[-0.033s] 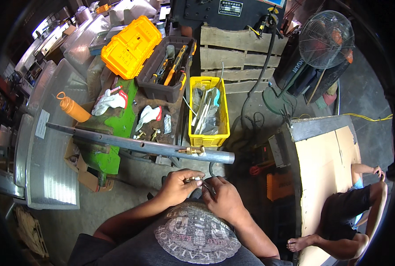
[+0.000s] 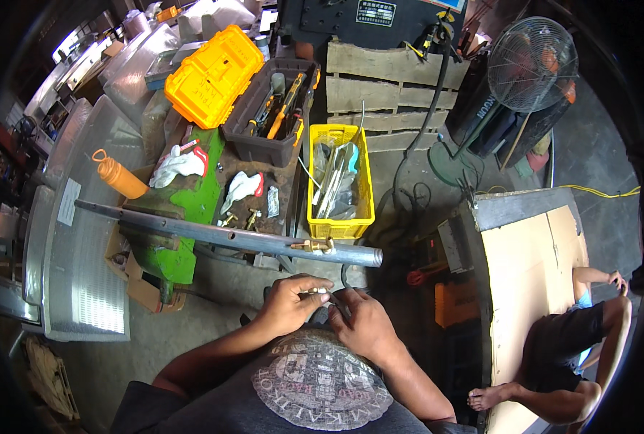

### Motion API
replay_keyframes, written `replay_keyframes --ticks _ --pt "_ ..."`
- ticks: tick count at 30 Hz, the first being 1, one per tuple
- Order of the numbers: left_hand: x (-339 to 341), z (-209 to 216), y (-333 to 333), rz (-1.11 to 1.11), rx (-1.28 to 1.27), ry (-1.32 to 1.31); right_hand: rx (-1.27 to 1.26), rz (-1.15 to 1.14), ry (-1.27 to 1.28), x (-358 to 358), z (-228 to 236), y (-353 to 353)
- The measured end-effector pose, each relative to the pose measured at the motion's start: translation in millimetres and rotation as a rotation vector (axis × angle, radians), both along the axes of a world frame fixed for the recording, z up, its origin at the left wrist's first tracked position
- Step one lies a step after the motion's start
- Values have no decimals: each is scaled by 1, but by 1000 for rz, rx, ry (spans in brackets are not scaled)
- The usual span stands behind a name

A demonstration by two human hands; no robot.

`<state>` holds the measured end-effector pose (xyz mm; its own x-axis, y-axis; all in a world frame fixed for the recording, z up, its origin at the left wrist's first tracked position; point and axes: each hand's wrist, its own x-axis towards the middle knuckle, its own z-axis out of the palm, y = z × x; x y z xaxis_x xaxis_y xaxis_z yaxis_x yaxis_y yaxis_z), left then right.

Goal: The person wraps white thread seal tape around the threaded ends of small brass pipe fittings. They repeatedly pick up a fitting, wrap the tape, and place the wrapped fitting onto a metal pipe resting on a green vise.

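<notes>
Grey workshop floor (image 2: 156, 334) lies under everything, and at left stands a curved sheet in clear bubbled wrapping (image 2: 94, 239). Next to it come an orange bottle with loop cap (image 2: 122, 179), a green metal bench (image 2: 195, 195), and two white gloves with red cuffs (image 2: 177, 168) (image 2: 242, 186). Above them is a dark brown toolbox (image 2: 264, 150) with its yellow lid (image 2: 213, 76) open. One long grey steel pipe (image 2: 206, 231) crosses over the bench; a brass fitting (image 2: 309, 247) sits near its threaded right end. Below this end, the left hand (image 2: 292, 300) pinches a small pale metal piece (image 2: 320, 291), and the right hand (image 2: 365, 325), just beside, has its fingers curled on a dark slender piece (image 2: 340, 307). Farther right, another person (image 2: 568, 347) sits on brown cardboard (image 2: 513, 289).

I judge that the small piece could drop, because only fingertips keep it; if the dark piece slips under pressure, it could scratch the bare left fingers.

Writing appears on a white label (image 2: 68, 202) of the wrapped sheet, by hand on the lid, on a machine plate (image 2: 375, 14), and on the dark shirt (image 2: 322, 383).
</notes>
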<state>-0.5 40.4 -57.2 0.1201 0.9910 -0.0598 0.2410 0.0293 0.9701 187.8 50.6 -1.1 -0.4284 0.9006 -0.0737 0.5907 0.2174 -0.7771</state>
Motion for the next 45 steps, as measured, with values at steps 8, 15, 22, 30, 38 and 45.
replay_keyframes --ticks 8,15,22,30,38,45 --pt "-4 16 5 -15 -76 71 -219 17 120 3 -7 8" --pt "-1 20 1 -57 -53 -87 -308 -39 145 10 1 6" --pt "1 28 5 -133 67 -11 -257 -104 246 15 -10 3" --pt "-4 25 16 -312 -247 -264 -124 -55 211 15 -9 1" --pt "-7 29 16 -352 97 245 -15 57 80 17 -2 3" --pt "-13 14 1 -278 151 265 73 149 -156 11 0 0"
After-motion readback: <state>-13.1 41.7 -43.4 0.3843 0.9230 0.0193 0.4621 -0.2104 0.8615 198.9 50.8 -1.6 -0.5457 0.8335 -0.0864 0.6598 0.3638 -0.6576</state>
